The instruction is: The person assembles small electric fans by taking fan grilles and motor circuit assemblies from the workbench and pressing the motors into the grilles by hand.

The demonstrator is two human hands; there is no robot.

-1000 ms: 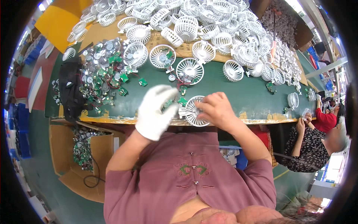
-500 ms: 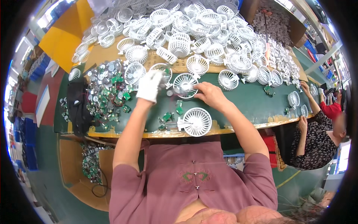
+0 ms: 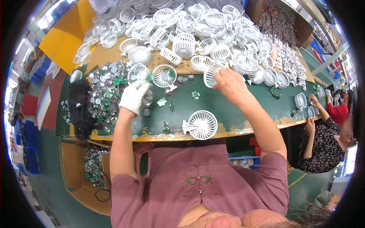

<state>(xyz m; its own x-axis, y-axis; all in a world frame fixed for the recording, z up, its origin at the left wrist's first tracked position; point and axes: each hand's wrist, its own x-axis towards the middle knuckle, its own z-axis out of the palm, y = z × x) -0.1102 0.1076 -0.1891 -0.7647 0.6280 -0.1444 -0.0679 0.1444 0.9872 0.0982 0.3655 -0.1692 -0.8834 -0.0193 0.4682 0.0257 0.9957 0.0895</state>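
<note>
My right hand (image 3: 232,86) has its fingers closed on the rim of a white round fan cage (image 3: 210,77), tilted by the heap's near edge. My left hand (image 3: 134,98), in a white glove, is over the right side of a pile of small motors and green circuit boards (image 3: 108,97). Its fingers are curled together, and what they hold is hidden. A small grey motor (image 3: 146,112) lies just below them. Between my hands another fan cage (image 3: 164,76) rests on the green table. Close to the front edge lies a fan cage (image 3: 202,125) with a wired board beside it.
A large heap of white fan cages (image 3: 182,22) fills the back on cardboard (image 3: 152,65). Loose boards (image 3: 162,102) and motors (image 3: 185,80) lie mid-table. A black cloth item (image 3: 80,110) sits left. A carton (image 3: 76,178) stands below. Another person (image 3: 323,146) works at right.
My right hand has moved right and away with a fan cage, exposing motors and a board. My left hand has moved left and nearer, toward the motor pile.
</note>
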